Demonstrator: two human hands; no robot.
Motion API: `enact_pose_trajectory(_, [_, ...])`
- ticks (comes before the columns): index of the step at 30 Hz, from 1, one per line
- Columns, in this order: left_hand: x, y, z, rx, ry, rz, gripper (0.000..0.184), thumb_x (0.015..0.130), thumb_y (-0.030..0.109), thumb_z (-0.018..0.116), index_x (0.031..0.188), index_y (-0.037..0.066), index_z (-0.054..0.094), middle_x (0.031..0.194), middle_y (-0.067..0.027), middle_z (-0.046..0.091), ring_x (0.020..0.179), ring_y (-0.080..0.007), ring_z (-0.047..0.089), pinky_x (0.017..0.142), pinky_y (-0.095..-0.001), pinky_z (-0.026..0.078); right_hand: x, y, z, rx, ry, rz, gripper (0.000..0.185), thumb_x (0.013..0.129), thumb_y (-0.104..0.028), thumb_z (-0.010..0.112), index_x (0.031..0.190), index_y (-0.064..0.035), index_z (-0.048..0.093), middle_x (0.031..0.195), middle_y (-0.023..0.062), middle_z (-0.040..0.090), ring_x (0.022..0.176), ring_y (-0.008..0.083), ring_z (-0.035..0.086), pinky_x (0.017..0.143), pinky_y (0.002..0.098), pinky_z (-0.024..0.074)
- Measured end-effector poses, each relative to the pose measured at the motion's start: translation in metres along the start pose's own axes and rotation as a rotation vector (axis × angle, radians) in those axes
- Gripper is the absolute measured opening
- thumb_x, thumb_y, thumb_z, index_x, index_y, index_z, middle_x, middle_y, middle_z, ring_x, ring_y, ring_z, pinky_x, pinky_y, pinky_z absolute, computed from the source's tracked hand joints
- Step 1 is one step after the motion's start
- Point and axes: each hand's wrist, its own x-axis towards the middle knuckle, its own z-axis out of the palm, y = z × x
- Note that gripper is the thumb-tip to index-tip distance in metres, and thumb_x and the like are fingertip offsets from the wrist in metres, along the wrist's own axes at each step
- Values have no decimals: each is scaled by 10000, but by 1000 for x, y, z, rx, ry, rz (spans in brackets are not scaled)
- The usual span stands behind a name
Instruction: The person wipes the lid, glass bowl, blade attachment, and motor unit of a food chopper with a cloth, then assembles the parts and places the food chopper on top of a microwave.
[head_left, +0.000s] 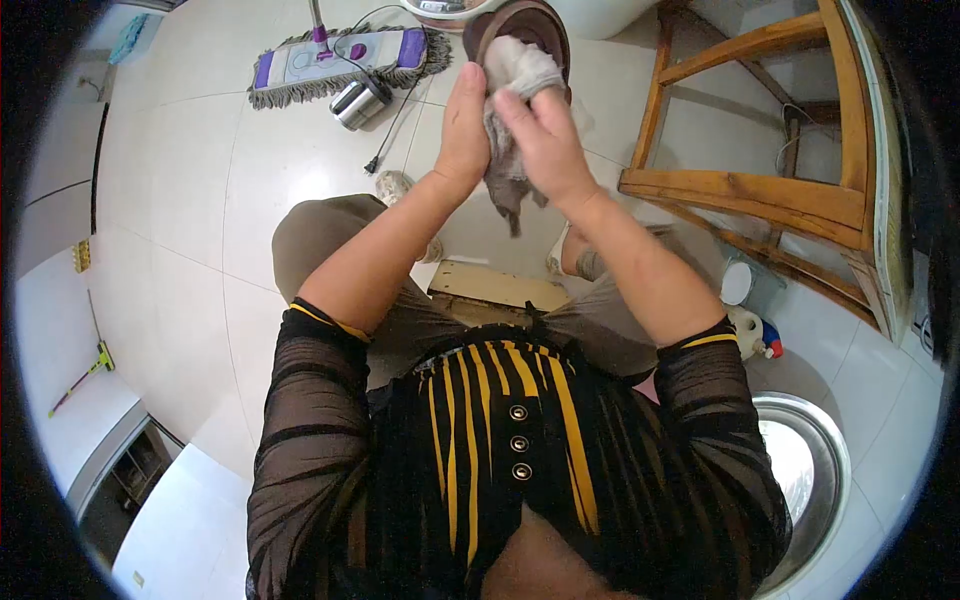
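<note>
At the top centre, my left hand (464, 130) supports a brown, round-edged object (533, 22), possibly a shoe or slipper; its full shape cannot be made out. My right hand (540, 135) is closed on a wet-looking grey cloth (522, 68), which is pressed against the brown object's inner face. The cloth's lower end hangs down between my two hands. Both hands are held above the tiled floor, beyond my knees.
A flat mop (335, 62) and a metal kettle-like container (360, 103) with a cord lie at the upper left. A wooden stool frame (745, 195) stands at the right, a metal basin (835, 450) lower right. White bottle (745, 325) nearby.
</note>
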Motion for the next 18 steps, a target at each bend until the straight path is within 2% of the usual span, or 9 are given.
enact_pose_trajectory(1, [3,5,-1,14,26,4,528,931,398,269,1077,-55,497,1087,-141,519,997,-181,471,893,-295,348,-2,5,1,-251,-16,-233,275,811,-145,527,1027,25,522,1002,183,543,943,322,507,816,381,394])
enact_pose_trajectory(4, [18,22,-9,-221,15,-12,495,919,418,305,1167,15,453,1134,-92,516,1036,-211,495,922,-341,366,-19,16,2,-564,-75,-397,254,765,-114,542,983,16,544,967,188,528,919,348,485,821,409,382])
enact_pose_trajectory(6, [20,29,-8,-297,79,-53,468,918,404,320,1187,40,441,1169,-85,502,1070,-218,482,941,-357,355,-20,18,-10,-622,-180,-328,338,743,-69,557,1068,14,512,1071,198,499,998,357,459,883,368,361])
enact_pose_trajectory(8, [23,34,-10,-342,159,-98,460,918,396,324,1210,53,419,1197,-90,483,1099,-223,464,957,-369,344,-12,19,-18,-812,-194,-465,194,721,-99,551,875,18,565,903,179,526,861,361,481,783,423,397])
enact_pose_trajectory(12, [36,34,-26,-427,42,-32,455,927,381,294,1215,50,411,1213,-104,473,1117,-242,450,969,-389,336,13,7,-43,-945,-227,-413,203,720,-92,542,884,20,582,900,171,565,859,328,524,767,390,425])
enact_pose_trajectory(14, [37,33,-30,-422,42,-65,464,927,388,292,1216,41,399,1226,-100,453,1126,-240,434,971,-387,332,24,-9,-50,-373,-14,30,212,742,-93,526,909,14,598,906,160,603,862,271,570,765,351,440])
enact_pose_trajectory(15, [38,33,-32,-414,43,-102,474,927,394,291,1217,32,387,1239,-95,433,1136,-239,419,973,-386,328,27,-6,-57,-374,-21,27,212,742,-93,526,909,14,598,906,160,603,862,271,570,765,351,440])
enact_pose_trajectory(17, [38,28,-35,-444,69,-148,471,926,396,294,1216,38,390,1236,-95,436,1133,-242,421,969,-390,334,32,4,-68,133,158,240,229,765,-92,506,952,0,601,934,150,621,875,216,593,772,322,447])
enact_pose_trajectory(18, [38,28,-33,-471,85,-199,468,925,399,296,1214,44,393,1233,-96,438,1130,-244,423,964,-394,341,32,4,-66,135,160,241,229,765,-92,506,952,0,601,934,150,621,875,216,593,772,322,447])
